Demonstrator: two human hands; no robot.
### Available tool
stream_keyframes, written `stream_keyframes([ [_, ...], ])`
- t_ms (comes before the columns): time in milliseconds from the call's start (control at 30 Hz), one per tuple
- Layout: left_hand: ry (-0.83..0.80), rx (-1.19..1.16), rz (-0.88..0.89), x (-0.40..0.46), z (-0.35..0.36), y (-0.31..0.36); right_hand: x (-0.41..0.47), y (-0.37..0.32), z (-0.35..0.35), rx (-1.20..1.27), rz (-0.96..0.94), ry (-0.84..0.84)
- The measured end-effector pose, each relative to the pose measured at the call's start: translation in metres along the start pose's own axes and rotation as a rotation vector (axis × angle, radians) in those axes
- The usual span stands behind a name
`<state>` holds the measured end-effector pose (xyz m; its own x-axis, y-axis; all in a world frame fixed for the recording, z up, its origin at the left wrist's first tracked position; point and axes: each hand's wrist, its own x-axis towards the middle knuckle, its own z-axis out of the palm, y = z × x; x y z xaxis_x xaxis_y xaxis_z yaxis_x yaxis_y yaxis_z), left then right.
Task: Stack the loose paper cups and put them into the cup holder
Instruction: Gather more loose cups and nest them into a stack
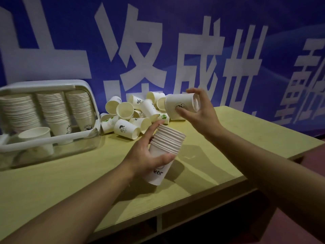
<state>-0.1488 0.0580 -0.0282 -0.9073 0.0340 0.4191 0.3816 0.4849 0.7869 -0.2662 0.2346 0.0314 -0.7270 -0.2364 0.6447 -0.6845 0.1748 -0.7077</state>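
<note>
The left hand [147, 152] grips a nested stack of cups [164, 153], thumb across the front and fingers curled round the far side, and holds it tilted above the yellow-green worktop [70, 182] with the rims pointing up and to the right. The right hand [198, 110] pinches a single paper cup [182, 107] on its side in the air, thumb under it and fingers at its base, above and to the right of the stack and apart from it. Behind both hands a pile of loose cups [133, 115] lies tumbled on the worktop against the blue banner [175, 41]. On the left stands the white cup holder [86, 88], with three columns of stacked cups inside and one lone cup [37, 140] at its front.
</note>
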Motion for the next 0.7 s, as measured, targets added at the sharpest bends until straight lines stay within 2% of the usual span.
stream_keyframes([
  [100,-0.02,-0.021,-0.003,-0.001,0.002,0.002,-0.018,-0.012,0.016,0.219,0.055,-0.032],
  [200,-0.003,-0.009,-0.019,-0.001,-0.001,0.0,-0.027,-0.015,0.031,0.317,0.129,0.014],
  [300,0.024,-0.004,-0.042,-0.005,-0.009,-0.004,-0.026,-0.016,0.038,0.362,0.172,0.018],
  [400,0.052,0.0,-0.051,-0.009,-0.019,-0.009,-0.025,-0.016,0.043,0.388,0.199,-0.099],
  [600,0.151,0.028,-0.061,-0.016,-0.045,-0.017,-0.035,-0.025,0.068,0.365,0.137,-0.173],
  [700,0.255,0.057,-0.041,-0.025,-0.065,-0.022,-0.039,-0.03,0.091,0.404,0.107,-0.239],
])
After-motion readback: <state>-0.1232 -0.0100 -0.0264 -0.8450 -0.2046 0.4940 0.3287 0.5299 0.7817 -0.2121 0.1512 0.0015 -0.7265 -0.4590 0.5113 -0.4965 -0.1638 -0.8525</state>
